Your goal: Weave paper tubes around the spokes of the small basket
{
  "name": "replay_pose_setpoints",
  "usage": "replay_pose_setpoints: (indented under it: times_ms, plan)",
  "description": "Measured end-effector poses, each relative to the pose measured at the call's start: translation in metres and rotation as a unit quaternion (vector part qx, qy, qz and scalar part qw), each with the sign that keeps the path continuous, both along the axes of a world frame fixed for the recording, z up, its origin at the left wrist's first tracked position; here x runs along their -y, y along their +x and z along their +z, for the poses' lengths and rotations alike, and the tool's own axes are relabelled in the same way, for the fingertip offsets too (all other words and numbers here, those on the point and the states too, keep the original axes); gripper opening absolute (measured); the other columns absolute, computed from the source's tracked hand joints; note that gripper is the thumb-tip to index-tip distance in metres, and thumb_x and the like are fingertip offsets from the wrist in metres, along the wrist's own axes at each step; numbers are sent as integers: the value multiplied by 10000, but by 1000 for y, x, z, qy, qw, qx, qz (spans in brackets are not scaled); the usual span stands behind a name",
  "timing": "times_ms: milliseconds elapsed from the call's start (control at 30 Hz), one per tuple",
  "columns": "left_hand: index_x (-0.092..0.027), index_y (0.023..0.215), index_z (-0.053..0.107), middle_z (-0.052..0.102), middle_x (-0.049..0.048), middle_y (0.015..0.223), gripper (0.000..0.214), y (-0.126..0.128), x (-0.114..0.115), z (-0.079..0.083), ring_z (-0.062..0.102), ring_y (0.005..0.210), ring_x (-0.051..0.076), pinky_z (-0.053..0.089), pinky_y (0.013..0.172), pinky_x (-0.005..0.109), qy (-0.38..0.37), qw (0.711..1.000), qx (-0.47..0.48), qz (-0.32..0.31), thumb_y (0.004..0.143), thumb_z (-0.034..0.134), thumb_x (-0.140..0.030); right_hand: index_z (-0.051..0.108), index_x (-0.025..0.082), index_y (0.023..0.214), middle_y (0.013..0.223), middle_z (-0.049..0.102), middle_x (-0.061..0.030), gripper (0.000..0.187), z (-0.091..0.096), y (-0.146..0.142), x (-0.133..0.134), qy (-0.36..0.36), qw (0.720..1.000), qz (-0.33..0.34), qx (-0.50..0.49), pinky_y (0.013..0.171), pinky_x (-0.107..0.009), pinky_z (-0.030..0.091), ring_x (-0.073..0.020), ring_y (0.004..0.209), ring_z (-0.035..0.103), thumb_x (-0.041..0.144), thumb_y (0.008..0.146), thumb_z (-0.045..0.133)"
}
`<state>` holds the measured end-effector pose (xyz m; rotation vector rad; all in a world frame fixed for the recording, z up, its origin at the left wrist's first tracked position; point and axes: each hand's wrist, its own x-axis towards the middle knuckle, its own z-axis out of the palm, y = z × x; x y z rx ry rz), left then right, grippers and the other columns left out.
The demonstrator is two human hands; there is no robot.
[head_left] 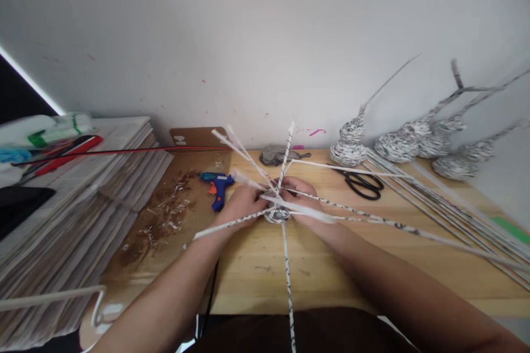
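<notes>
Both hands meet over a small woven hub of rolled newspaper tubes (278, 213) above the wooden table (256, 270). My left hand (242, 202) grips the hub's left side, fingers curled around it. On the right side, my right hand (304, 201) pinches the tubes next to the hub. Long paper spokes (285, 270) radiate from the hub in all directions, one reaching toward me, a long one (397, 226) stretching right.
A blue glue gun (218, 185) lies left of the hands, black scissors (364, 183) to the right. Several woven paper pieces (350, 143) stand along the wall. Loose paper tubes (455, 204) lie at right. A stack of newspapers (83, 198) sits at left.
</notes>
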<state>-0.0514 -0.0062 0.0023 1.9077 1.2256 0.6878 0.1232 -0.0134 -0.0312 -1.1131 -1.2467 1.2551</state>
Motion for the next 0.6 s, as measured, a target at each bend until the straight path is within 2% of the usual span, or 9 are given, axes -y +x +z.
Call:
replay_pose_setpoints:
  times_ms: [133, 267, 333, 433, 600]
  plan:
    - [-152, 1107, 731, 778, 95, 982, 386, -15, -14, 2, 714, 897, 255, 544, 814, 353, -106, 984, 137, -39, 818, 667, -400, 727, 190, 835, 797, 738, -54, 197, 8, 5, -3, -13, 1000, -11, -17, 645, -322, 524, -185, 680, 656, 328, 697, 757]
    - [-166, 1163, 711, 756, 105, 1100, 449, -26, -17, 5, 707, 951, 229, 526, 894, 366, -205, 944, 229, -119, 748, 767, -329, 713, 182, 795, 741, 721, -48, 224, 12, 8, -6, -28, 999, 3, -38, 599, -308, 498, -176, 638, 636, 340, 656, 789]
    - [-176, 1184, 707, 758, 102, 1082, 484, -27, -16, 3, 707, 899, 209, 532, 851, 342, -232, 936, 240, -112, 725, 793, -305, 713, 185, 788, 740, 722, -44, 230, 13, 9, -7, -34, 998, 15, -47, 603, -305, 498, -171, 637, 635, 327, 633, 805]
    - [-193, 1235, 689, 764, 93, 1024, 509, -26, -14, -3, 692, 781, 171, 520, 706, 271, -262, 930, 244, -85, 744, 775, -297, 729, 186, 833, 805, 741, -58, 249, 11, 10, -7, -36, 998, 28, -41, 622, -307, 515, -171, 665, 650, 321, 639, 806]
    - [-168, 1195, 714, 767, 80, 916, 482, -20, -11, -2, 636, 657, 134, 469, 584, 225, -259, 938, 225, -56, 735, 773, -298, 749, 170, 925, 863, 756, -83, 287, 9, 9, -4, -41, 998, 53, 5, 653, -313, 541, -181, 700, 677, 308, 677, 792]
